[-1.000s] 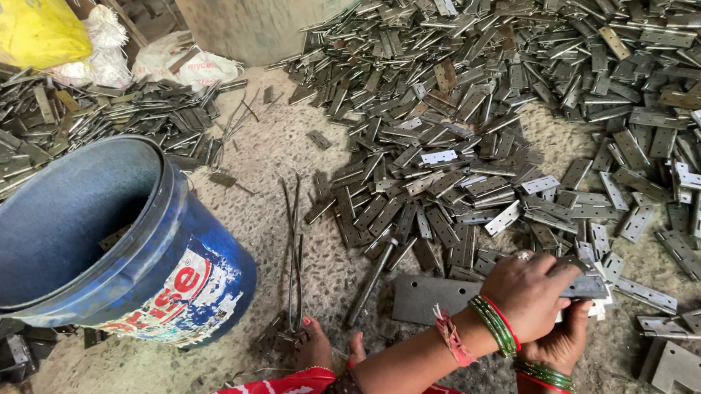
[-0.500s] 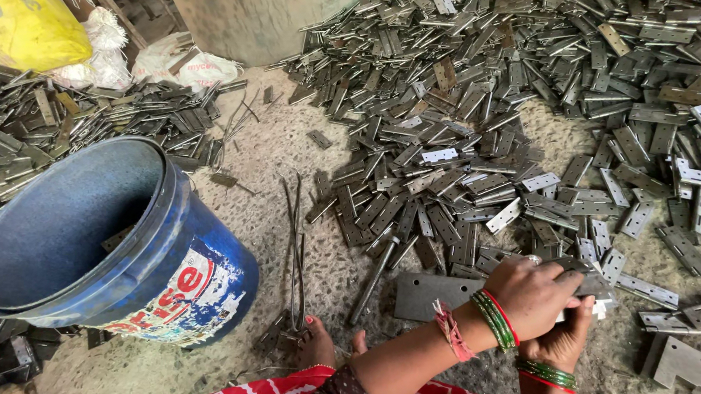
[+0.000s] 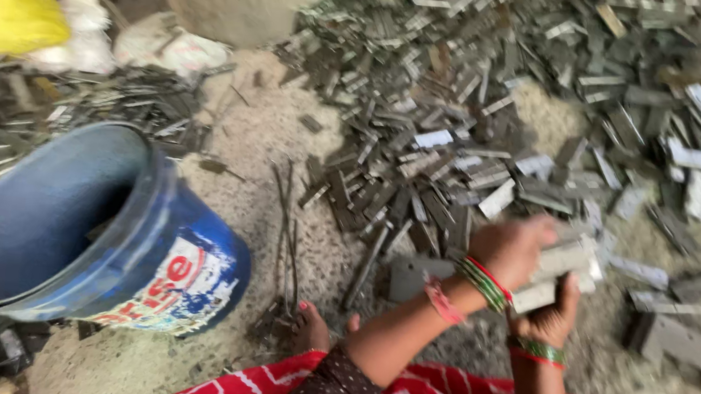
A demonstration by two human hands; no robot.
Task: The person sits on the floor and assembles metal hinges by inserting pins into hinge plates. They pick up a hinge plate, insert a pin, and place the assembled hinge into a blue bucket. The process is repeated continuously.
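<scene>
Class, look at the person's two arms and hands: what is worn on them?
The left hand is bare, with green and red bangles and a pink thread band at the wrist, and a dark dotted sleeve. The right hand is bare, with green and red bangles.

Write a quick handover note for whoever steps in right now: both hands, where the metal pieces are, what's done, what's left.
Left hand: closed on a small stack of flat metal pieces.
Right hand: supports the same stack from below.
Big heap of metal pieces covers the floor ahead.
Blue bucket lies tilted at left; little shows inside, the picture is blurred.
Done: one stack gathered in hand.
Left: the heap looks barely reduced.
</scene>
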